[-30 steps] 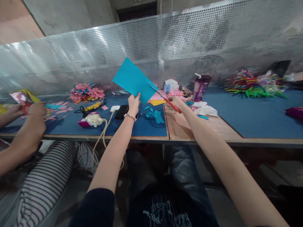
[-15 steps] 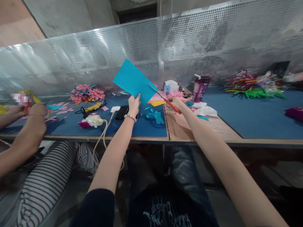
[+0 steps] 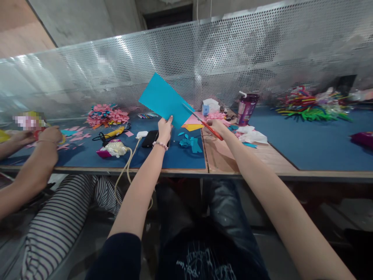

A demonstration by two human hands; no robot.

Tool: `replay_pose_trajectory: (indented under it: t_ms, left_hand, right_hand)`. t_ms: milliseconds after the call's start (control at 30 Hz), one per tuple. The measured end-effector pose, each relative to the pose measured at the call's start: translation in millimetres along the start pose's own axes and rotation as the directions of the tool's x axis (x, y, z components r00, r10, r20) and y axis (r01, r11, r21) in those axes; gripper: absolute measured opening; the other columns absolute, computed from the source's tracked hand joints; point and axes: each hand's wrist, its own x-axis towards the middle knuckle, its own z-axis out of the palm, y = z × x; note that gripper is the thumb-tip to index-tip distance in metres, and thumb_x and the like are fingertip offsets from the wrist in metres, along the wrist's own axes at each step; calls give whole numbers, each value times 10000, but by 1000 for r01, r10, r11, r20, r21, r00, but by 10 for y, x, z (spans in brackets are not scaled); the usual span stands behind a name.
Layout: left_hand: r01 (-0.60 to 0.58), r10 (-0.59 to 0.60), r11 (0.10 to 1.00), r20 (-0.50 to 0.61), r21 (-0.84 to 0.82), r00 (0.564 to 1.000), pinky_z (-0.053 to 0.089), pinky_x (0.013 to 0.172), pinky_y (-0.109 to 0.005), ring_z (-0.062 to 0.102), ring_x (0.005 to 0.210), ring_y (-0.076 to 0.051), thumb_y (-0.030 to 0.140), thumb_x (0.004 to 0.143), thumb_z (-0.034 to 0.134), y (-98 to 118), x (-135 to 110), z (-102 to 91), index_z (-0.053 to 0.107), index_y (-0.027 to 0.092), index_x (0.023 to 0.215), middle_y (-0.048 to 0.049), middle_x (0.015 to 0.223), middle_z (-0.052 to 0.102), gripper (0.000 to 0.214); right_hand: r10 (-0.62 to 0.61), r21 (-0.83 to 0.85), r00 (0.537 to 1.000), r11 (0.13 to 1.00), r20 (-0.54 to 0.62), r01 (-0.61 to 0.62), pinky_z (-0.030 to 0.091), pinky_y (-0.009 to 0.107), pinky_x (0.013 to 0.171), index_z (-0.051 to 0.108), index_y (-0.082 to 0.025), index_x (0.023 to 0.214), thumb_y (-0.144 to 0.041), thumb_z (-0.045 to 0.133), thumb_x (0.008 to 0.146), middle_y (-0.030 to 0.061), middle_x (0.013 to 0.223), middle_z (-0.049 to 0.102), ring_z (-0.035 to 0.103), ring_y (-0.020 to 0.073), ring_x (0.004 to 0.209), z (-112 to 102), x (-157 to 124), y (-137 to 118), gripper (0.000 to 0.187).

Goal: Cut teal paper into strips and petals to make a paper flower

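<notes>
A sheet of bright blue paper (image 3: 163, 97) is held up at a tilt above the table. My left hand (image 3: 165, 127) pinches its lower edge, thumb on the near face. In my right hand (image 3: 219, 127) are scissors with orange-red handles (image 3: 214, 131); their blades lie against the right corner of the sheet. Whether the blades are parted there I cannot make out. Below the sheet, a blue paper flower and strips (image 3: 190, 144) rest on the blue mat. Pink and yellow paper (image 3: 194, 126) lies just behind them.
Left of my arm are a black phone (image 3: 150, 139), a white charger with a cable (image 3: 142, 135) and a yellow glue gun (image 3: 115, 133). A purple cup with a straw (image 3: 247, 109) stands at right. A co-worker's hands (image 3: 49, 136) work at far left. Perforated metal panels line the back.
My hands, the blue sheet and the scissors keep almost the same position. At far left the co-worker's hands have shifted slightly.
</notes>
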Motion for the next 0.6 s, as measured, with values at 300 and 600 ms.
replay_pose_trajectory:
  t_ms: [300, 600]
  left_hand:
    - [-44, 43, 998, 10, 40, 999, 247, 437, -231, 269, 470, -64, 460, 712, 771, -55, 45, -30, 487, 182, 710, 56, 583, 342, 397]
    - [-50, 49, 997, 7, 51, 999, 268, 430, -221, 283, 472, -64, 486, 699, 773, -28, 27, -20, 478, 185, 704, 56, 581, 346, 421]
  right_hand:
    - [-4, 12, 1000, 1000, 15, 4, 330, 245, 543, 591, -129, 670, -316, 533, 651, 15, 625, 553, 473, 127, 584, -14, -17, -13, 197]
    - [27, -1, 999, 1000, 28, -27, 305, 239, 514, 594, -130, 672, -321, 521, 648, 15, 589, 556, 477, 125, 556, -42, -74, -96, 206]
